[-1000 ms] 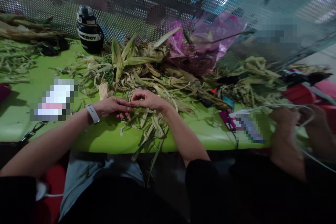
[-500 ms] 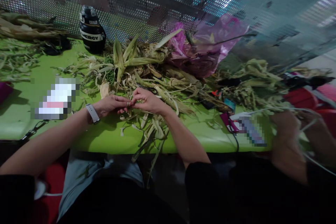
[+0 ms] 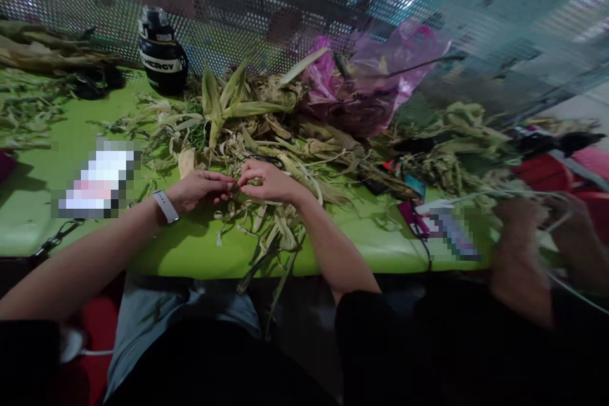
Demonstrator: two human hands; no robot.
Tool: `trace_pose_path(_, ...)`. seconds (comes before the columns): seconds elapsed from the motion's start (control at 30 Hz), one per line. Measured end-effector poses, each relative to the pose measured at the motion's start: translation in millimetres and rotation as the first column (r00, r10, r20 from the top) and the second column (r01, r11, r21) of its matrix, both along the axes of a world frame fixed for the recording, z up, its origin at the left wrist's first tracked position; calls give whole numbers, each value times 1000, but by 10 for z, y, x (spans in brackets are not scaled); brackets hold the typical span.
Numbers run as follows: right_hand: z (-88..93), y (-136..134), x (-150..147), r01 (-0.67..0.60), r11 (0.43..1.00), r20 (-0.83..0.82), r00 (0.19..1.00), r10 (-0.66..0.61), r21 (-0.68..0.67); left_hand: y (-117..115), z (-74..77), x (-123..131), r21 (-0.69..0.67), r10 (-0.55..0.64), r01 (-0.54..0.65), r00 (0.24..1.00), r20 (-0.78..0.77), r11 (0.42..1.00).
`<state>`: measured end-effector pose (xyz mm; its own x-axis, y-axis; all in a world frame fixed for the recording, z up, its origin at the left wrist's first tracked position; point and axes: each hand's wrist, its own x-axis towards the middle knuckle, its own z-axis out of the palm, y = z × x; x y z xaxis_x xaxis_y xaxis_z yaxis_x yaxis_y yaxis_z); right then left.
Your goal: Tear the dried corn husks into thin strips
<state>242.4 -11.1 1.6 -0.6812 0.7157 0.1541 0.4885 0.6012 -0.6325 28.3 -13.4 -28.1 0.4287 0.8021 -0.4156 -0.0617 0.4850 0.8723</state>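
My left hand [image 3: 202, 189], with a pale watch band [image 3: 165, 205] on its wrist, is closed in a pinch, thumb against fingers. Facing it, my right hand [image 3: 269, 181] is bent at the wrist and pinches too, its fingertips close to the left ones. Between the fingertips is a small piece that looks like a thin strip of corn husk [image 3: 234, 187], partly hidden by the fingers. Behind and under the hands lies a heap of dried corn husks [image 3: 266, 124]. Loose husk strips [image 3: 273, 235] hang over the table's front edge below my right hand.
On the green table [image 3: 190, 257] are a black jug [image 3: 163, 63], a blurred-out phone [image 3: 98, 179], a pink plastic bag [image 3: 366, 89] and a second phone [image 3: 454, 231]. A co-worker's hands [image 3: 521, 222] are at the right, near a white cable [image 3: 490, 193]. A perforated metal panel [image 3: 238, 6] stands behind.
My hands stay at nearly the same place, still pinching, with their fingertips shifted slightly. The view has moved a little. The co-worker's hands at the right have shifted slightly.
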Motion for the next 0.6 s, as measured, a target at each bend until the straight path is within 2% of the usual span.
trace_pose_path(0.13, -42, 15, -9, -29, 1000, -5, 1000, 29, 7, -33, 14, 22, 105, 14, -4, 996, -92, 994)
trace_pose_path(0.23, -26, 20, -3, -42, 999, -8, 999, 42, -7, -54, 36, 38, 196, -51, 79, 988, -147, 977)
trace_pose_path(0.37, 68, 9, 20, 40, 995, -3, 999, -40, -88, -48, 75, 24, 350, -67, 147, 971, -231, 925)
trace_pose_path(0.47, 135, 10, 73, 126, 976, 31, 992, -123, -176, -11, 115, -31, 440, -48, 233, 918, -393, 867)
trace_pose_path(0.6, 180, 49, 215, 162, 933, 91, 986, -140, -322, 51, 192, -139, 449, -39, 339, 831, -555, 827)
